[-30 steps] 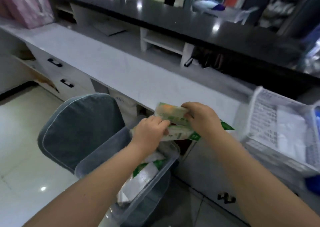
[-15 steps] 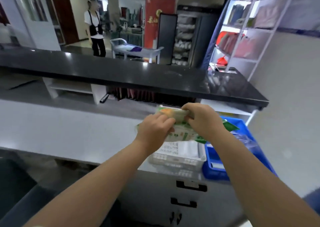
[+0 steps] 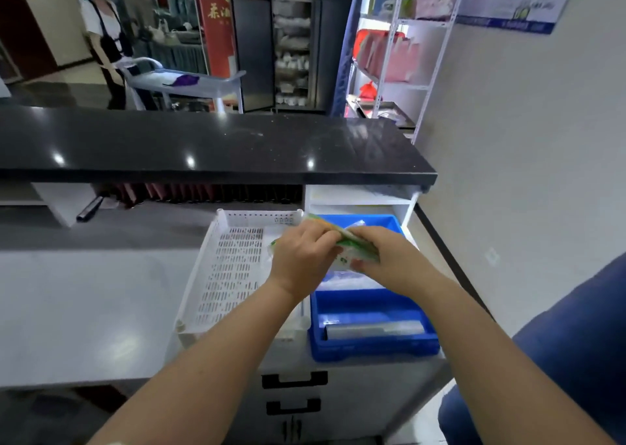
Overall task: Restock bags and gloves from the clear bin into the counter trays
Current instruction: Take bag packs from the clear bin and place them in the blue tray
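Closest to the camera, both forearms reach out over the front edge of the counter, with the drawer fronts right below. Then the two trays sit side by side, touching or very nearly: a white slotted tray on the left, mostly bare, and a blue tray on the right that already has a flat clear-wrapped pack at its front and some clear plastic stuff further back.

The left hand and right hand both have their grip clamped on the same green-and-white packets, fingers wrapped over the top. It looks like more than one packet stacked, but it's too blurry to count, and I can't tell if it's bags or gloves. The bundle is held in the air pretty much over the seam between the two trays, leaning toward the blue one.

So here's what I'd worry about:
- Dropping from right there could land it straddling the two rims, or in the wrong tray.
- Slick wrappers stacked loose: if one hand lets go first, the packets could fan out and one could slide off toward the wall side.
- The blue tray's back half is already lumpy, so stuff set on top may tip forward.

Further back, the black upper ledge overhangs the trays' far ends, so there's not much room to lift high. The clear bin isn't in view.
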